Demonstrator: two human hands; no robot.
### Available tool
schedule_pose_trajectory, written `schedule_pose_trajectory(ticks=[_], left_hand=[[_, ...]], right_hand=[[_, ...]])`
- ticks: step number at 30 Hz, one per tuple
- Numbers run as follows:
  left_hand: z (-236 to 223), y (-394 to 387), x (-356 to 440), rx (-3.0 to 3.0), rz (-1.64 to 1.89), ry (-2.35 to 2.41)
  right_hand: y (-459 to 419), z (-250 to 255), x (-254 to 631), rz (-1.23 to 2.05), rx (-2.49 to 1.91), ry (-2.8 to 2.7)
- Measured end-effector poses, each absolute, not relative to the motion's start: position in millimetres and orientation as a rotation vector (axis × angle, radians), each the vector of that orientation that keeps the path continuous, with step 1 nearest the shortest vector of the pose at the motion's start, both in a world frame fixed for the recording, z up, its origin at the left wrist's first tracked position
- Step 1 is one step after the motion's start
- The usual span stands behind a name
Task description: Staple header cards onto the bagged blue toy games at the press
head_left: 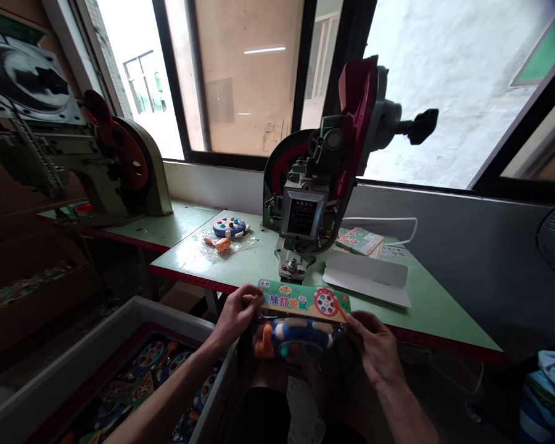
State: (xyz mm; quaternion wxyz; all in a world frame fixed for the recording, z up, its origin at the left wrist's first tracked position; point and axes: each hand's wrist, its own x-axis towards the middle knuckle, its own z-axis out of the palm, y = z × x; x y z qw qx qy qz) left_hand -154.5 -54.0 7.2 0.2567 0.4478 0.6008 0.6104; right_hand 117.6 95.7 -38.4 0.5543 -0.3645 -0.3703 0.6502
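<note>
A green printed header card [305, 300] is stretched between my two hands, in front of the stapling machine [300, 209] at the table's near edge. My left hand [239, 314] pinches its left end. The right end is gripped by the thumb and fingers of my right hand [372, 342]. Below the card hangs a clear bag with a blue round toy [300, 333] and an orange hammer [263, 342] inside. The card's top edge lies just under the machine's lower head; whether they touch I cannot tell.
Left on the green table [189, 253] lie another blue toy [230, 227] and an orange hammer [219, 244] on clear plastic. At right are a folded blank card [367, 277] and printed cards [359, 239]. A grey bin [166, 311] of packed toys stands lower left. A second machine [134, 160] is farther left.
</note>
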Motion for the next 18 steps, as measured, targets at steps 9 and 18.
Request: schedule_pose_trajectory(ticks=[9,18], left_hand=[[30.4,71.6,-172.0,1.114,1.789,1.444],[30.2,93.5,-175.1,1.062,1.808,1.424]], right_hand=[[182.6,-2.4,100.4,1.398,-0.888,-0.87],[199.3,4.1,98.5,1.364,-0.881,-0.921]])
